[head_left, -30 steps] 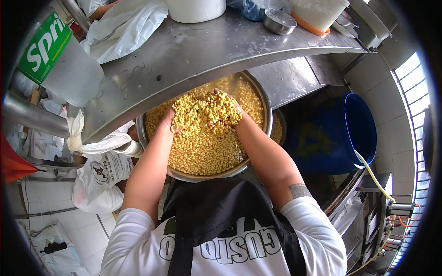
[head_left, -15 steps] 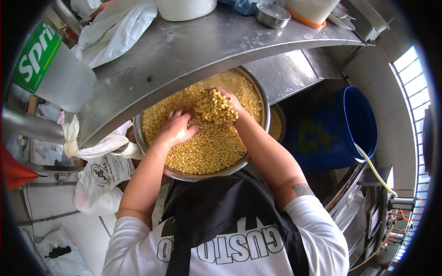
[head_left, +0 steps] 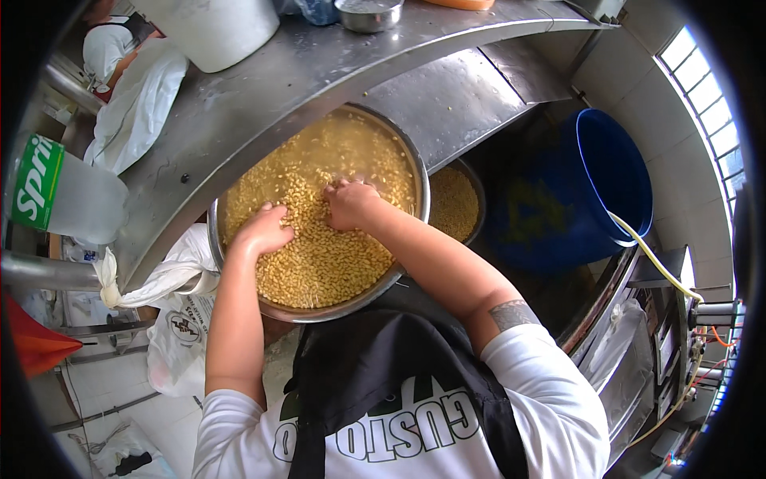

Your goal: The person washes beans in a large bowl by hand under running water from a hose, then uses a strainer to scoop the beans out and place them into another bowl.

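Note:
A large round metal basin point(head_left: 421, 172) holds yellow soybeans point(head_left: 327, 275), partly under cloudy yellowish water toward its far side. My left hand point(head_left: 265, 231) is in the beans at the basin's left, thumb apart and fingertips sunk among them. Right of it, my right hand point(head_left: 353, 204) lies palm down on the beans near the middle, fingers loosely spread and partly buried. The palms are hidden, and no heap shows lifted in either hand.
A steel counter point(head_left: 263, 100) overhangs the basin's far left, bearing a white bucket point(head_left: 211, 32) and metal bowl point(head_left: 369, 14). Beyond the right rim are a second bean container point(head_left: 455, 203) and blue barrel point(head_left: 586, 188). A plastic bottle point(head_left: 80, 199) stands left. Another person point(head_left: 108, 52) is at far left.
My right hand has let its raised heap of beans down and moved lower into the basin. My left hand has sunk deeper. The view has shifted, showing more cloudy water and another person.

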A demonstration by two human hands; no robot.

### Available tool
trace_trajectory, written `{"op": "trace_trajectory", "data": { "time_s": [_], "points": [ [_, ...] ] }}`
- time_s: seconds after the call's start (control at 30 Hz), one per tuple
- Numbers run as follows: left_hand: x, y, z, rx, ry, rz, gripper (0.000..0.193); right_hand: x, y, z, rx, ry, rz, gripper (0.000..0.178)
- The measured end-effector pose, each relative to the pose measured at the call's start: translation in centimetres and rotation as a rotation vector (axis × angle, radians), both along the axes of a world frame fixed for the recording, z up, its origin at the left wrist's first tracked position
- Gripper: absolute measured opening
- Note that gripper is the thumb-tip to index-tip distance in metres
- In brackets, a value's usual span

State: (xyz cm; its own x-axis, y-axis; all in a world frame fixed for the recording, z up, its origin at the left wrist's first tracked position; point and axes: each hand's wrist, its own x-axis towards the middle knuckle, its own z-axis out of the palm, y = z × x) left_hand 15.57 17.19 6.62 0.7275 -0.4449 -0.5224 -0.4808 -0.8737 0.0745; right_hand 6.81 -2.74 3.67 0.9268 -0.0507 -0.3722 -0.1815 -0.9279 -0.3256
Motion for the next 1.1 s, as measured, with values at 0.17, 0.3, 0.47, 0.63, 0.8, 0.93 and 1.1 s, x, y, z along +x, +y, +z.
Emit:
{"op": "trace_trajectory", "data": {
  "time_s": [0.17, 0.3, 0.47, 0.63, 0.8, 0.93, 1.1],
  "points": [
    [-3.6, 2.4, 4.5, -0.305, -0.049, -0.019, 0.065, -2.9, -1.2, 1.9, 0.086, -0.042, 0.007, 0.058],
    [-6.7, 2.5, 2.9, -0.736, -0.372, -0.075, 0.047, -8.0, -3.6, 3.0, 0.342, -0.575, -0.108, 0.040],
    [-8.5, 4.4, -2.8, -1.016, -0.367, -0.046, 0.028, -12.6, -2.1, 0.8, 0.418, -0.798, -0.384, 0.030],
    [-7.9, 5.4, -3.1, -0.930, -0.406, -0.386, 0.033, -11.2, 2.1, 0.3, 0.186, -0.675, -0.277, 0.055],
    [-10.5, 5.5, -3.1, -0.899, -0.255, -0.607, 0.054, -9.0, 5.5, 0.0, -0.151, -0.217, -0.232, 0.090],
    [-13.7, 5.3, -3.1, -0.786, -0.202, -0.686, 0.080, -10.3, 5.7, 2.6, -0.024, -0.408, -0.345, 0.072],
    [-16.2, 4.5, -3.6, -0.721, -0.213, -0.789, 0.094, -13.8, 7.3, 5.7, 0.170, -0.798, -0.508, 0.036]
  ]
}}
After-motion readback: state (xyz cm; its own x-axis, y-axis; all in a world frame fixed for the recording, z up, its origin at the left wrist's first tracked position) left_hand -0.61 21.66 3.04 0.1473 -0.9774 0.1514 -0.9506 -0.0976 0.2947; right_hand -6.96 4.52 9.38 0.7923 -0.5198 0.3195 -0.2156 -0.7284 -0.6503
